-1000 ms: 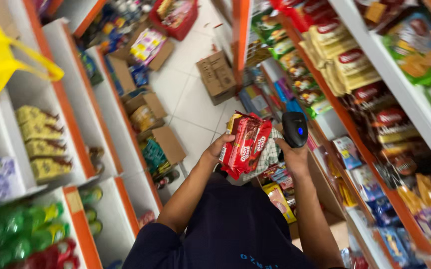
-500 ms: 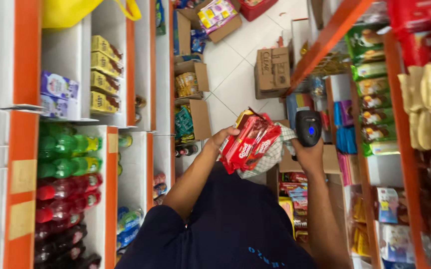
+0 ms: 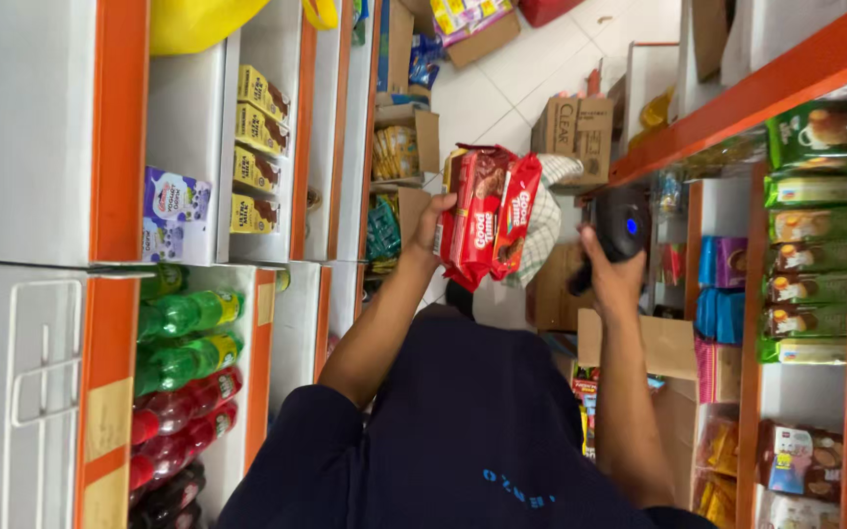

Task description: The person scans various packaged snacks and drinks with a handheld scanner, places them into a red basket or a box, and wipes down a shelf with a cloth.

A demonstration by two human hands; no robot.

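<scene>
Our left hand grips red packets; right hand holds scanner just beside packets. Scan looks underway, shelving left.

Left hand grips red packets; right hand grips scanner.

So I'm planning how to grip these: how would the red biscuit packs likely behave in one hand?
The red biscuit packs look like glossy film wrap, so probably slippery. The left hand pinches several at one edge, so they may fan apart or slide. They seem light for their size, the contents likely fragile if squeezed.
</scene>
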